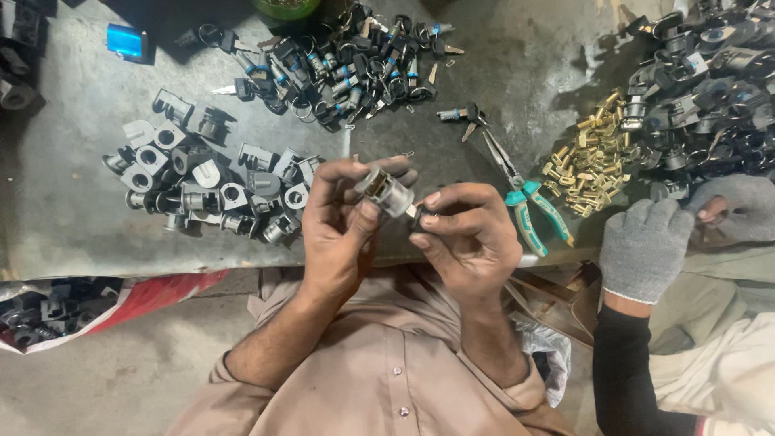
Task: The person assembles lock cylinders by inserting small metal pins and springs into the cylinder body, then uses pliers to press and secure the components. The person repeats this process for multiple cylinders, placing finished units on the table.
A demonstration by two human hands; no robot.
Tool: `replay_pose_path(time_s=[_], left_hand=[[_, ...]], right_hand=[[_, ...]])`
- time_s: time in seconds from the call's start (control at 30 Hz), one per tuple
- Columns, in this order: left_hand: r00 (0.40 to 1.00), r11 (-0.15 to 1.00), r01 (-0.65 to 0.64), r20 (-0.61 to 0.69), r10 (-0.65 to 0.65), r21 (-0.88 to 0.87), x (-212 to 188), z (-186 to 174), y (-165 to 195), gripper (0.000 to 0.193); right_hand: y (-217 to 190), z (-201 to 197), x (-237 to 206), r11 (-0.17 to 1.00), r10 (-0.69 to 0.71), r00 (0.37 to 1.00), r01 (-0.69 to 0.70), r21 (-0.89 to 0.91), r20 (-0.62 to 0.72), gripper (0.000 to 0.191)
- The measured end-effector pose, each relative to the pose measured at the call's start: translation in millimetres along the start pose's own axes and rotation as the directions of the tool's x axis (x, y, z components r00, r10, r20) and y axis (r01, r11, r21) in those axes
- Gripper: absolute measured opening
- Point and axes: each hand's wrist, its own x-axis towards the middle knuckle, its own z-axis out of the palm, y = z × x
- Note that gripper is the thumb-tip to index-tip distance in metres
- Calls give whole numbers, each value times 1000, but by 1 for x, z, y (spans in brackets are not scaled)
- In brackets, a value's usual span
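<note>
My left hand [335, 230] pinches the lock cylinder [386, 190] at frame centre; my right hand [468, 234] pinches a small part at its lower end, too hidden to name. Best done keeping the cylinder steady and the part aligned. One pliers [529, 202] right of centre; grey housings [210, 178] left, too many to count.

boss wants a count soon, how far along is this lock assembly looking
Done, apparently: a pile of grey lock housings lies left on the table. In hand: the left hand holds a silver lock cylinder while the right hand works at its end. Left: many keys, brass pieces and dark parts remain loose.
</note>
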Motion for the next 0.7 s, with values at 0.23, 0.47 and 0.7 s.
replay_pose_path(time_s=[0.23, 0.47, 0.7], left_hand=[[992, 988, -85, 101, 72, 131, -5, -7, 0, 33], [974, 977, -144, 199, 112, 156, -3, -14, 1, 25], [962, 973, -160, 247, 115, 169, -12, -12, 10, 23]], right_hand=[[7, -4, -19, 999, 16, 999, -14, 43, -41, 23], [15, -4, -30, 992, 89, 988, -77, 97, -123, 21], [21, 12, -49, 879, 222, 955, -107, 466, -199, 23]])
